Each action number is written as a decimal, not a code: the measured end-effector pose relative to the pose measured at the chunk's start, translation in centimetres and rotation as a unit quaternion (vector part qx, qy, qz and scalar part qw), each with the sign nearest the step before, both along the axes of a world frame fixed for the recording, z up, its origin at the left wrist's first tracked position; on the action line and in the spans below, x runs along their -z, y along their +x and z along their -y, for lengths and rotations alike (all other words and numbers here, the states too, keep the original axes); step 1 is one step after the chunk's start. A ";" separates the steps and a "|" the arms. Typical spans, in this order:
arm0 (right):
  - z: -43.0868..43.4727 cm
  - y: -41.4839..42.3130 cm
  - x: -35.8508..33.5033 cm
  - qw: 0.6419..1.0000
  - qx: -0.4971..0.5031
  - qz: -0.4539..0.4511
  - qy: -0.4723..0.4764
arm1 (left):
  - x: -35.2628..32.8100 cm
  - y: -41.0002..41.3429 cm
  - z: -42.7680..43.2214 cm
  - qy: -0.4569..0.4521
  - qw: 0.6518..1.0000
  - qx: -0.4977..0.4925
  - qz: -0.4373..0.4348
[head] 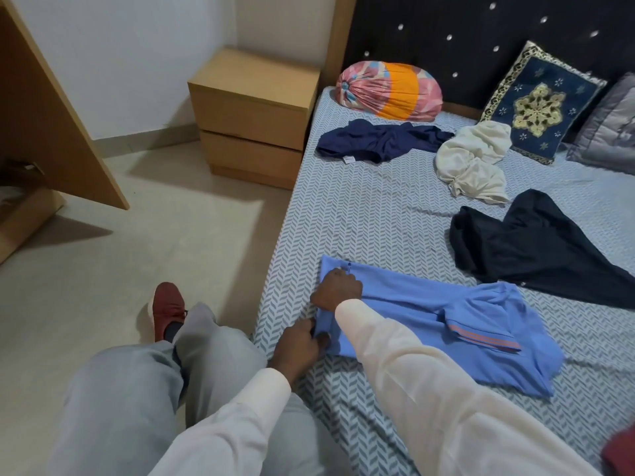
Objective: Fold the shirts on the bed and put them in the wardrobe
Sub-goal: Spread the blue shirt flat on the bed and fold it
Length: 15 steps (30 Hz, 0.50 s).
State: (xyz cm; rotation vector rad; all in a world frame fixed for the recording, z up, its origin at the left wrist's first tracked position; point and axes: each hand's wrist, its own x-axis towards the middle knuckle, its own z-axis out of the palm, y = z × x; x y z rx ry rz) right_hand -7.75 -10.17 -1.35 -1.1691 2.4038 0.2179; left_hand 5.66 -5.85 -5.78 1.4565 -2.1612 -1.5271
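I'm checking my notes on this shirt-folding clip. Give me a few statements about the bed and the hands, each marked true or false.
1. The left hand and the right hand are both on the blue shirt. True.
2. The blue shirt hangs in the air. False: it lies on the bed, near its edge.
3. A navy shirt, a cream shirt and a black shirt lie farther up the bed. True.
4. The cream shirt is neatly folded. False: it is crumpled in a heap.
5. The bedside table has a drawer pulled out. False: both drawers are shut.
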 end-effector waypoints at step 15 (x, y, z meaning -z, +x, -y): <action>9.3 9.1 -6.1 0.977 -0.082 0.140 -0.137 | -7.3 9.5 6.6 -0.189 0.959 -0.198 -0.071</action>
